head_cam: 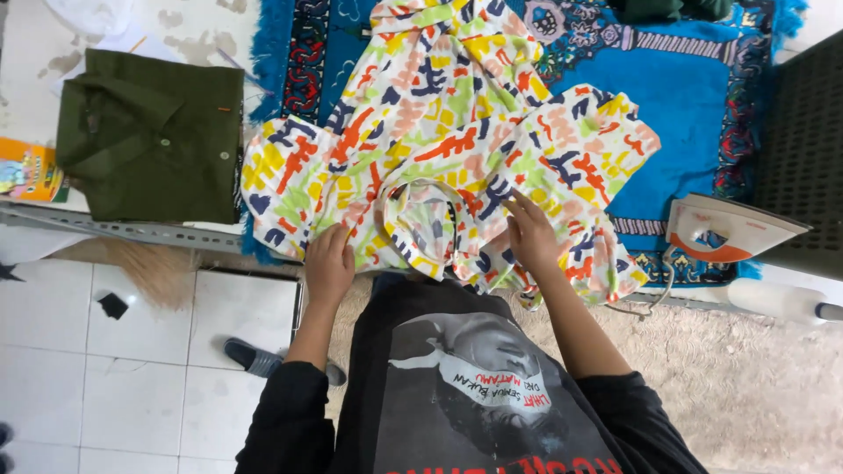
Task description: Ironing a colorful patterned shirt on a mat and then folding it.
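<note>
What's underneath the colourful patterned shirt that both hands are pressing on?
A blue patterned rug with a fringed edge lies under the multicoloured shirt. The rug's middle is covered, so anything else beneath cannot be seen.

Patterned shirt (448, 149): top cut off by upper edge; blue rug (676, 96) beneath largely covered. Dark green garment (672, 9): mostly out of frame at top. Book (31, 171): cropped at left edge. Sandal (255, 358): partly hidden behind left forearm. White bottle (781, 301): end cropped at right edge.

Both hands rest on the shirt (457, 149). A folded shirt (154, 136) lies far left of them. The iron (729, 230) sits to their right.
</note>
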